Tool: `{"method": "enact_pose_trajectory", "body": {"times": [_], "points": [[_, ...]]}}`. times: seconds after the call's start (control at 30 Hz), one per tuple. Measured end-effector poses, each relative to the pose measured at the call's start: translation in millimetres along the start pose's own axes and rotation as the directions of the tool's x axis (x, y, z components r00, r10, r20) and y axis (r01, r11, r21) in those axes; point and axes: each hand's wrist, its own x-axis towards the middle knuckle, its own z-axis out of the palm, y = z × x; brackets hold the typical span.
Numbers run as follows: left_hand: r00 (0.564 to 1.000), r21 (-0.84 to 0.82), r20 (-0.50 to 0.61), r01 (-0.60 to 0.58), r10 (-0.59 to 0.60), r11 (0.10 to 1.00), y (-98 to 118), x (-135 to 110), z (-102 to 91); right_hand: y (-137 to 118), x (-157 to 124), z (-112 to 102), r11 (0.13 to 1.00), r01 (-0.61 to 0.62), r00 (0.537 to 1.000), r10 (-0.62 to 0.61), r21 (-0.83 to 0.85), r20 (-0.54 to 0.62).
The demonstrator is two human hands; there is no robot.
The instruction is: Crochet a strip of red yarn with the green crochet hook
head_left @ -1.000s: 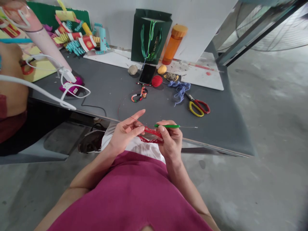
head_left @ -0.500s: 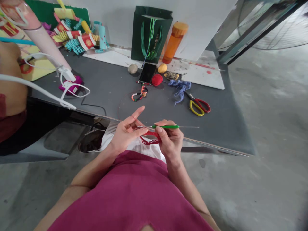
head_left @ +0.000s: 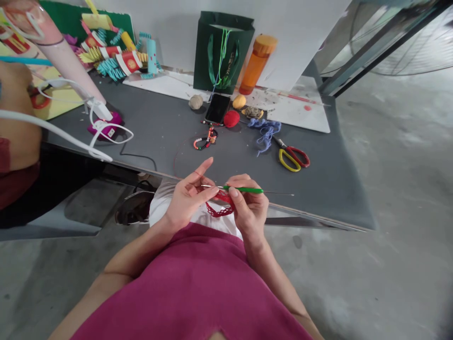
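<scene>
The metal tip of the crochet hook (head_left: 244,190) now reaches the left hand (head_left: 186,200). The red lace strip (head_left: 218,211) hangs more bunched than before.

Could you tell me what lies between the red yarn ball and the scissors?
In the head view, a loose tangle of blue yarn lies between the round red yarn ball and the yellow-and-red-handled scissors.

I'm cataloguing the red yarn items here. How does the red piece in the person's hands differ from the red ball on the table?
The red strip is flat, open lacework; the red ball is a solid round lump. The red strip is held between the left hand and right hand, which also grips a green hook; the red ball lies untouched on the grey table beside a phone. Both are bright red.
</scene>
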Motion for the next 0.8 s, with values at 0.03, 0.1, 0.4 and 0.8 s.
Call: {"method": "enact_pose_trajectory", "body": {"times": [0.03, 0.1, 0.4, 0.8], "points": [[1.000, 0.001, -0.003, 0.007, -0.007, 1.000, 0.0, -0.2, 0.6, -1.9, -0.4, 1.0, 1.000, 0.007, 1.000, -0.007, 0.000, 0.024], [1.000, 0.009, 0.003, 0.017, -0.017, 1.000, 0.5, -0.9, 1.0, -4.6, -1.6, 2.9, 1.000, 0.003, 0.999, -0.003, -0.004, 0.039], [0.997, 0.190, -0.045, -0.046, 0.056, 0.981, 5.3, -5.0, 5.5, -9.3, -3.8, 7.0, 0.995, -0.094, 0.995, 0.094, 0.015, -0.028], [1.000, -0.001, 0.012, -0.021, 0.021, 1.000, -0.8, -0.3, 2.6, -1.8, -10.1, 10.7, 0.997, -0.078, 0.992, 0.075, -0.024, -0.101]]}}
